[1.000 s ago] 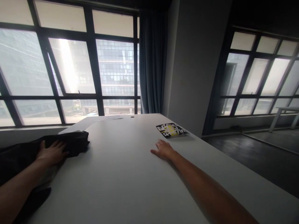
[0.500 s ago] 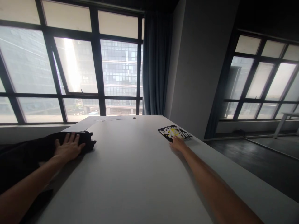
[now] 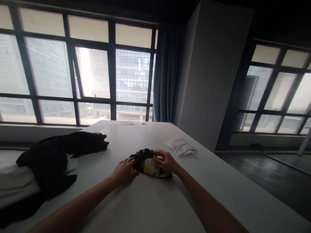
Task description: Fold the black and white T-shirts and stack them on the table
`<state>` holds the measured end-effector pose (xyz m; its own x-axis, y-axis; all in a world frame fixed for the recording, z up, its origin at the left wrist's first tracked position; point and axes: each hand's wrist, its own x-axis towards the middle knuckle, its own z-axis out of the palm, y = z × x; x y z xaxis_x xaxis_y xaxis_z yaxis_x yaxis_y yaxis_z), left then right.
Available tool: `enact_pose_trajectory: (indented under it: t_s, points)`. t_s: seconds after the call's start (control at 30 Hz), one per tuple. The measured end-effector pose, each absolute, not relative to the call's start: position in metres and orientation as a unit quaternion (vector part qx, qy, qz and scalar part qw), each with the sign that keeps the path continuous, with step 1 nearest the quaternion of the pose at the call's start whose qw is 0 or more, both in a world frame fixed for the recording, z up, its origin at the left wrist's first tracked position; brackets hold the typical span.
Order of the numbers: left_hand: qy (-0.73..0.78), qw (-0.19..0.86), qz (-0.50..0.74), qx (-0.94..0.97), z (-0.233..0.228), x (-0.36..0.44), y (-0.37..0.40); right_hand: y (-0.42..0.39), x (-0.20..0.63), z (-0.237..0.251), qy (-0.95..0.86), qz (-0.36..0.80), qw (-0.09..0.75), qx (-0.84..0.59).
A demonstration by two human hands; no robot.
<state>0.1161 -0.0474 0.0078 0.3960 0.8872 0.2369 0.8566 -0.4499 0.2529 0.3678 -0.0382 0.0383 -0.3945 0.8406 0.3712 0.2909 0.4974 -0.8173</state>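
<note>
A bunched piece of printed fabric (image 3: 148, 165) in black, white and yellow lies on the middle of the white table (image 3: 136, 204). My right hand (image 3: 166, 161) is closed on its upper right part, thumb and fingers pinching the fabric. At the left end, my left hand (image 3: 125, 171) touches it with the fingertips; the thumb stands apart below, and the hand is open. Part of the print is hidden in the folds and behind the right fingers. To the right lies a folded white cloth (image 3: 181, 147), apart from both hands.
Black clothing (image 3: 55, 155) is heaped along the table's left side, with white fabric (image 3: 14, 181) beside it. Sheets of paper (image 3: 121, 123) lie at the far edge near a round hole (image 3: 143, 124). Windows, a blue curtain (image 3: 167, 74) and a pillar stand behind.
The printed fabric has moved from the right side to the middle and become bunched. My left hand has left the black clothing and reached it. The white cloth now shows at the right.
</note>
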Motion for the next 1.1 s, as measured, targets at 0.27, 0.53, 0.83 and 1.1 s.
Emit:
enact_pose_trajectory:
  t_s: [0.27,0.53,0.83,1.1]
  points:
    - [0.542,-0.008,0.177,0.822,0.008,0.103,-0.042,-0.043,0.365,0.026,-0.83,0.221,0.26,-0.441]
    - [0.497,0.113,0.453,0.732,0.031,0.095,-0.045,-0.051,0.368,0.049,-0.771,0.102,0.333,-0.533]
    - [0.432,0.471,0.604,0.476,0.052,0.066,-0.044,-0.027,0.367,0.004,-0.857,0.102,0.185,-0.469]
    - [0.42,0.498,0.22,0.726,0.056,0.031,-0.06,-0.029,0.338,-0.01,-0.844,0.042,0.231,-0.483]
